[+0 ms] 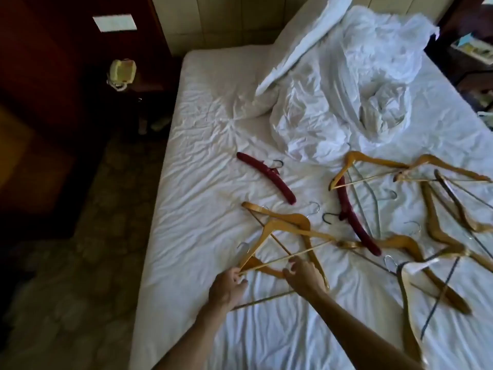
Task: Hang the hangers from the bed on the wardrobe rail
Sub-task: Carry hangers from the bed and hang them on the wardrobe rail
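Several wooden hangers lie scattered on the white bed. My left hand pinches the near end of a light wooden hanger, which is tilted up off the sheet. My right hand grips a second wooden hanger lying crossed beneath it. Two padded dark red hangers lie on the sheet, one at mid-bed and another to its right. More wooden hangers are piled at the right. The wardrobe rail is out of view.
A crumpled white duvet and a pillow are heaped at the head of the bed. A dark nightstand with a pale telephone stands left of the bed. Patterned carpet runs along the left side.
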`<move>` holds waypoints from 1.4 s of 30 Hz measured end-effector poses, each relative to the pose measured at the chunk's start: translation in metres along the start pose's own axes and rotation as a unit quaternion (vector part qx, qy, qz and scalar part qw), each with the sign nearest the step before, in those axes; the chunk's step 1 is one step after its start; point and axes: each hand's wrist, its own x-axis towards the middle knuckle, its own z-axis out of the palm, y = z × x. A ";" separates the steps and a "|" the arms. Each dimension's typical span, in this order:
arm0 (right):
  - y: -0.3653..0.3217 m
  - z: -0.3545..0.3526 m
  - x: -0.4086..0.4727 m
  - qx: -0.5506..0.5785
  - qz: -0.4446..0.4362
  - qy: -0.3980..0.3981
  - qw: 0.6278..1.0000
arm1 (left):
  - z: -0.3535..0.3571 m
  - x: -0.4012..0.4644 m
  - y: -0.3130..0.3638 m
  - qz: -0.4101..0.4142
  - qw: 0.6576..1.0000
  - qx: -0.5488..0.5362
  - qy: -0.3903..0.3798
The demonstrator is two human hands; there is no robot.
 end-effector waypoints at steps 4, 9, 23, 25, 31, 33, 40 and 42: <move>0.021 0.037 0.077 0.045 -0.002 0.034 0.998 | 0.030 0.059 0.016 0.006 1.000 0.008 0.012; 0.035 0.048 0.161 -0.041 -0.048 0.108 0.992 | 0.079 0.116 0.020 0.027 0.996 0.071 0.046; 0.068 0.060 0.253 -0.137 -0.148 0.084 0.976 | 0.278 0.229 -0.042 -0.245 0.956 -0.159 0.024; 0.069 0.054 0.245 -0.115 -0.160 0.081 0.977 | 0.287 0.234 -0.048 -0.267 0.943 -0.195 0.051; 0.074 0.024 0.188 0.056 -0.183 0.068 0.979 | 0.236 0.178 -0.015 -0.268 0.928 -0.245 0.080; 0.070 0.013 0.152 0.096 -0.186 0.052 0.976 | 0.191 0.132 0.011 -0.258 0.930 -0.250 0.082; 0.013 -0.035 0.012 0.196 -0.179 0.035 0.963 | 0.080 0.031 0.015 -0.208 0.906 -0.347 0.127; -0.010 -0.051 -0.027 0.230 -0.195 0.026 0.953 | 0.049 0.002 0.019 -0.187 0.906 -0.348 0.150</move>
